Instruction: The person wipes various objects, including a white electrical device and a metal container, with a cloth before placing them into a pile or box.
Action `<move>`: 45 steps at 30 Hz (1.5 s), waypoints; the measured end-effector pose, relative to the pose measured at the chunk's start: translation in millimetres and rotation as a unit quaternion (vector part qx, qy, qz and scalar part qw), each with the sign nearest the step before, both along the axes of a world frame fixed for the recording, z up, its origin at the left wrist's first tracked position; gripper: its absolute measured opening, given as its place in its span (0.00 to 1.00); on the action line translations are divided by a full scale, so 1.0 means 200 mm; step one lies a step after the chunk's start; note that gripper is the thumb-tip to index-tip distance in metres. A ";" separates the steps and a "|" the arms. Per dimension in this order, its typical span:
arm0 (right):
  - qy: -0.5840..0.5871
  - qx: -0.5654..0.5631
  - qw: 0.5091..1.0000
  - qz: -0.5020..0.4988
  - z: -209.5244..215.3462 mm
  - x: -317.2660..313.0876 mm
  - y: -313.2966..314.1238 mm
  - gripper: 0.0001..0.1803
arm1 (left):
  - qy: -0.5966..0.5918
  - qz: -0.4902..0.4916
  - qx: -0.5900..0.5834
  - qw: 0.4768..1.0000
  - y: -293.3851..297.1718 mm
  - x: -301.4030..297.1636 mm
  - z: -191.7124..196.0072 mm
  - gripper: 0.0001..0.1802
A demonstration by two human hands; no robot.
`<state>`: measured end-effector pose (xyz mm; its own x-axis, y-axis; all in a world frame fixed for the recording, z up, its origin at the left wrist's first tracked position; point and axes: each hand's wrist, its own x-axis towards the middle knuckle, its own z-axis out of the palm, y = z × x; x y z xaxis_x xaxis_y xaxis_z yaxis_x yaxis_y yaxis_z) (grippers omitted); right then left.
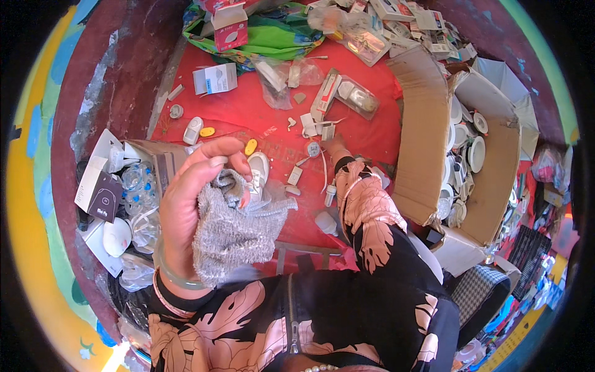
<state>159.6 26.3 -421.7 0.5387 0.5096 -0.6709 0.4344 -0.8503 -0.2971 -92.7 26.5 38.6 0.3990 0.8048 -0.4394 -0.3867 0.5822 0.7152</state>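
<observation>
**Grey cloth bunched in the left hand, right arm stretched across the red cover**

Closest to the lens, the left hand (189,204) is curled round a grey knitted cloth (232,232), thumb and fingers pinching its upper fold so the rest hangs loose below the palm; a pale green bangle (170,276) sits at that wrist. Holding it bunched like this keeps the cloth off the littered surface and in easy reach. Just behind the fingers lies a small white plastic device (259,170), partly hidden by the cloth, so I cannot tell whether the hand touches it.

The right hand (334,149) reaches out on a floral-sleeved arm toward the middle of the red floor cover (365,127), close to a small round white part with a trailing cord (313,149). Its fingers are too small and foreshortened to say whether they are spread or pinching.

Along the cover's right edge an open brown cardboard carton (427,136) stands with flaps spread, round white fittings (476,153) stacked inside. At the left edge, an open box of clear plastic bags (139,186) and a dark small box (102,197) sit against the maroon floor. A white and grey printed carton (215,79) rests near the far left corner
</observation>
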 end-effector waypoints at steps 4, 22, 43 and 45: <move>0.004 -0.005 1.000 0.013 -0.09 0.01 0.00 0.36 | 0.008 -0.002 -0.016 1.000 0.00 0.00 0.00 0.15; 0.446 -0.057 0.891 -0.065 1.05 0.44 -0.18 0.15 | -0.028 -0.004 0.091 0.995 0.04 -0.05 -0.09 0.14; 0.466 0.439 0.757 0.129 2.34 -0.24 -0.33 0.19 | -0.130 -0.100 0.170 0.972 0.01 0.22 -0.16 0.19; 0.405 0.472 0.774 0.115 2.20 -0.18 -0.31 0.19 | -0.131 -0.083 0.158 0.975 0.03 0.16 -0.11 0.17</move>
<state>123.2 -36.3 17.9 -0.0420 0.9991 -0.0106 -0.1129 -0.0153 -0.9935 -59.7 31.7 16.2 0.6001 0.7986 -0.0457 -0.4993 0.4186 0.7586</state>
